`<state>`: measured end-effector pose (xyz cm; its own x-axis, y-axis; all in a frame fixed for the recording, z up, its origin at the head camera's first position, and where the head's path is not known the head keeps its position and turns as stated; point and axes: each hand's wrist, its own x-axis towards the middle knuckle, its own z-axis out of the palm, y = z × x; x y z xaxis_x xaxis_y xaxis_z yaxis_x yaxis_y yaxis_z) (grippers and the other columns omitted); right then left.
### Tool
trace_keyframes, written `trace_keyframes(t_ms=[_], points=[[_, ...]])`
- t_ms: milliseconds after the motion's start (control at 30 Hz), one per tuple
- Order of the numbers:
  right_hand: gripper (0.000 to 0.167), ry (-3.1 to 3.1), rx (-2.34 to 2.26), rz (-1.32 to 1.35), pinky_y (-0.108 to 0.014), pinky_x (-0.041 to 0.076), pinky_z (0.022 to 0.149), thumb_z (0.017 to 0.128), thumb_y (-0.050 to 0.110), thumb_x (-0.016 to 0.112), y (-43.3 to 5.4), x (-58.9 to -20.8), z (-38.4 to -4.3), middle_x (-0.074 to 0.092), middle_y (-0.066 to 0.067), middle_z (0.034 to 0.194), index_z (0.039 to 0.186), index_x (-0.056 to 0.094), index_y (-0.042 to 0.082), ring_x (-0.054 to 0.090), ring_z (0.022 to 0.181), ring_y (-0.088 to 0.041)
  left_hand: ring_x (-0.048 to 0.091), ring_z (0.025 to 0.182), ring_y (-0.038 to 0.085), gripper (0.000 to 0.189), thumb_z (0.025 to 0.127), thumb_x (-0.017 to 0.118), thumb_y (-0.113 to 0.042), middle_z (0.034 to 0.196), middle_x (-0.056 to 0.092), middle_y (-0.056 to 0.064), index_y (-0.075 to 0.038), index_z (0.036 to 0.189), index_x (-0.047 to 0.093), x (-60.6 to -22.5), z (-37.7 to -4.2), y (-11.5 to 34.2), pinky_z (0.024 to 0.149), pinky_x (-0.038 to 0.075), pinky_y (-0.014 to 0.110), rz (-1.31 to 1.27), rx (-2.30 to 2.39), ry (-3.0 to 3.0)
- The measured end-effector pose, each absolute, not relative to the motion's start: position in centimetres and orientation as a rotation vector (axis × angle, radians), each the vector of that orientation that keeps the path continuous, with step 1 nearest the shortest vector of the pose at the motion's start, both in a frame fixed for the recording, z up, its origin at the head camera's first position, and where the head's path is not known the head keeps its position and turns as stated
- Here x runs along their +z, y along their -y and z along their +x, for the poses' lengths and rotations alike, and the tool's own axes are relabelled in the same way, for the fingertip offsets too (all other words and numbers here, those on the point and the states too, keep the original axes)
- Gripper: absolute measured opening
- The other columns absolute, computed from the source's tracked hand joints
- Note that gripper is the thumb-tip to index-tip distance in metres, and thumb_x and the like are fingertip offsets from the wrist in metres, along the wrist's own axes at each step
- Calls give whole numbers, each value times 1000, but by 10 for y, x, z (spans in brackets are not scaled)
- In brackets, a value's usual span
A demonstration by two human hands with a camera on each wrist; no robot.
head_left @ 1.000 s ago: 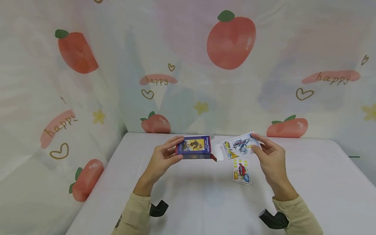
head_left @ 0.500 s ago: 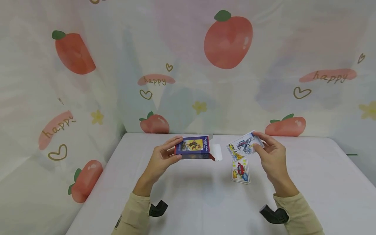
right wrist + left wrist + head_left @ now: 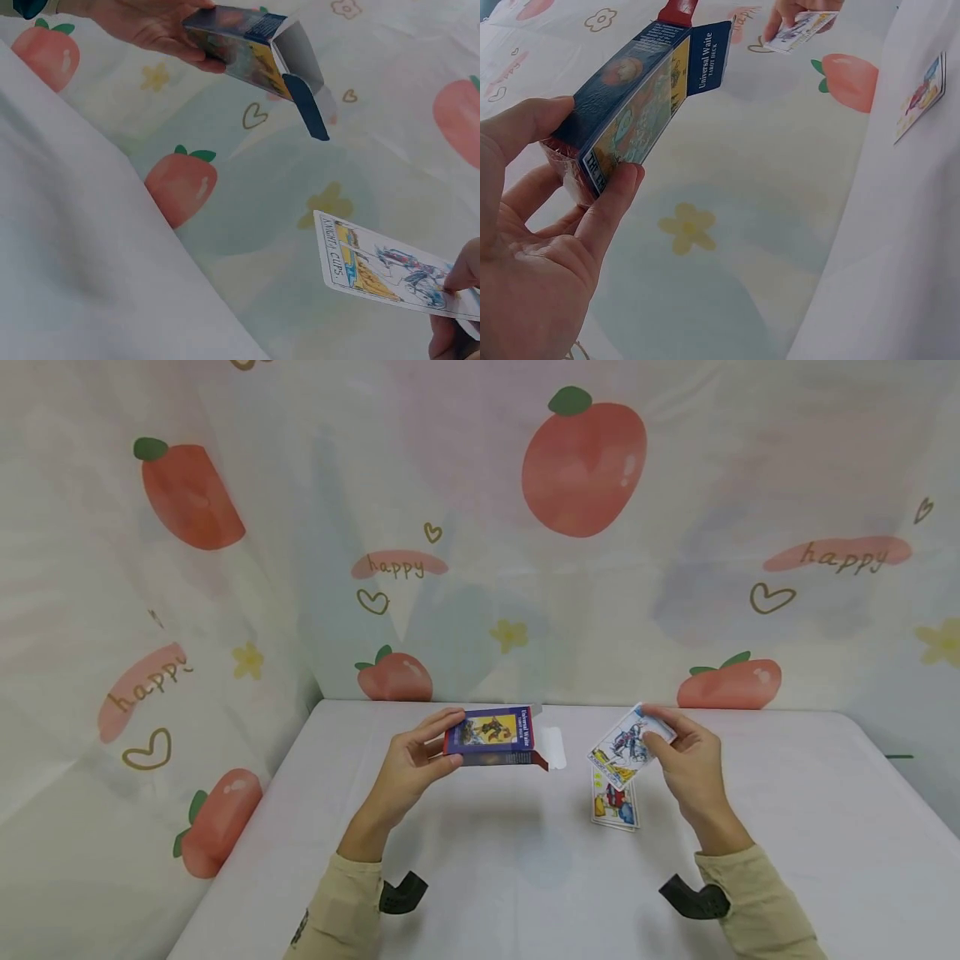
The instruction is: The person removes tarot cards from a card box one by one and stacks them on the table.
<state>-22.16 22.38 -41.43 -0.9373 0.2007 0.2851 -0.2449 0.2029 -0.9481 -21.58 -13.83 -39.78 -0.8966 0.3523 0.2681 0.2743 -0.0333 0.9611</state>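
My left hand [image 3: 411, 760] holds a blue tarot deck box [image 3: 491, 737] by its left end, thumb on the near side and fingers on the far side. The box's open end faces right with its flaps out, as the right wrist view shows. My right hand [image 3: 692, 762] pinches a tarot card [image 3: 632, 747] between thumb and fingers; its face reads "Knight of Cups" in the right wrist view. The card is tilted and overlaps a small pile of tarot cards [image 3: 615, 808] in the head view. That pile lies face up on the table, its top card partly hidden.
A white cloth covers the table [image 3: 480, 877]. Behind and to the left hangs a pale curtain [image 3: 480, 610] printed with red fruit, hearts and "happy". Black wrist mounts [image 3: 697, 897] sit at both beige sleeves [image 3: 761, 906].
The held card has moved right and down toward the pile and turned steeper, and it now overlaps the pile's top. My left hand and the box have stayed nearly still.
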Motion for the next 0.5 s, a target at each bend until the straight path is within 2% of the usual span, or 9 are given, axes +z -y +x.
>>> trace_keyframes(t_ms=[100,200,300,433,500], points=[[42,2284,1731,68,-4,50,83,100,-2,52,-227,-421,-223,59,-8,140,141,54,-7,57,99,11,56,124,35,54,94,70,-10,159,39,13,-3,145,54,-397,-215,139,89,57,22,693,2100,-2149],[45,2399,1705,89,-4,50,80,99,-3,48,-230,-427,-226,45,-25,153,144,51,-4,54,101,8,56,125,36,53,95,70,-10,159,39,13,-3,145,54,-397,-215,139,89,57,22,685,2098,-2152],[47,2460,1661,99,-8,47,68,98,-5,48,-232,-433,-229,42,-26,155,145,52,-3,52,97,5,56,125,36,54,95,70,-9,159,38,14,-2,145,53,-397,-215,139,89,57,22,693,2100,-2153],[50,2486,1595,69,-12,45,61,96,-6,51,-232,-438,-234,40,-29,151,146,51,-1,51,90,2,56,126,37,54,94,70,-8,159,38,15,-2,145,53,-396,-215,139,90,57,22,698,2099,-2160],[50,2476,1585,54,-11,46,63,97,-6,53,-233,-439,-235,40,-30,148,146,49,-2,53,87,2,56,126,37,54,94,70,-8,159,39,15,-2,145,53,-395,-214,139,90,57,22,695,2097,-2164]])
